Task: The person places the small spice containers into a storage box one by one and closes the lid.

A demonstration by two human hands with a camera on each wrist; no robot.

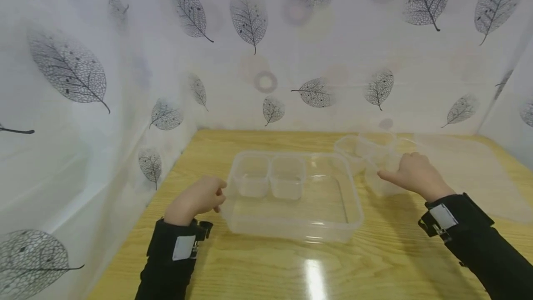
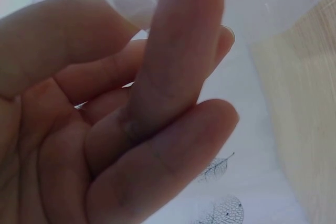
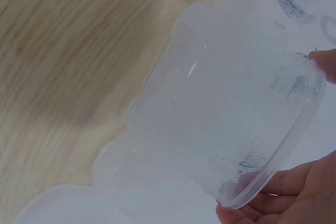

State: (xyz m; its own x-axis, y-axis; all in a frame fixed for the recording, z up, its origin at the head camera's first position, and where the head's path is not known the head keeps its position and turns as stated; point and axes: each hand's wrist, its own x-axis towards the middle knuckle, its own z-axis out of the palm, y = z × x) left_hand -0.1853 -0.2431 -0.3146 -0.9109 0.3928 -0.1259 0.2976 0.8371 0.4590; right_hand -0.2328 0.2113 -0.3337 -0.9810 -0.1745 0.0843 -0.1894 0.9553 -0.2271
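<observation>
A large clear plastic container (image 1: pixel 291 230) stands on the table, with two small clear plastic tubs, a left tub (image 1: pixel 252 186) and a right tub (image 1: pixel 287 186), side by side in its back left part. At its left rim, my left hand (image 1: pixel 200 196) pinches the edge between thumb and fingers; other fingers hang loosely bent in the left wrist view. To the right of the container, my right hand (image 1: pixel 416 175) grips another small clear tub (image 3: pixel 210 87) by its rim, thumb on one side and fingers on the other. This tub is tilted over the table.
More small clear tubs (image 1: pixel 350 146) stand behind the right hand, near the table's back edge. A large translucent sheet-like lid (image 1: pixel 474 170) lies at the right. White leaf-print cloth (image 1: pixel 233 78) hangs behind and along the left of the wooden table (image 1: pixel 258 267).
</observation>
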